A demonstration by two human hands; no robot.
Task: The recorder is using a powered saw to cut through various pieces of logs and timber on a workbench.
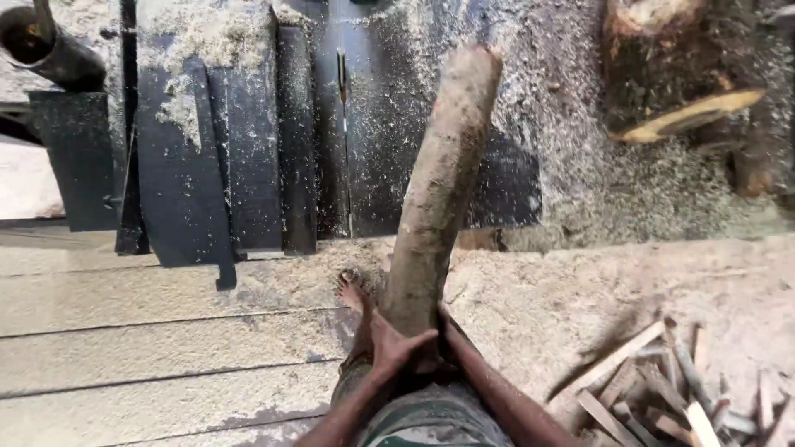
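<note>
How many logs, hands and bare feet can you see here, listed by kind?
Logs: 2, the held log and a cut log on the saw table
Hands: 2, left hand and right hand
Bare feet: 1
Total: 5

The near end of the long, pale-barked round log (435,199) is hidden behind the person's left hand (396,346) and against the body, so the right hand (447,335) shows only as a sliver beside the wood and its grip cannot be told; both forearms run off the bottom edge. The thick, dark-barked log section with a pale cut face (675,70) is cut off at the top edge; the dark round pipe (45,45) leaves the frame at the top left corner; the heap of thin split wood offcuts (662,389) runs past the bottom right corner.
</note>
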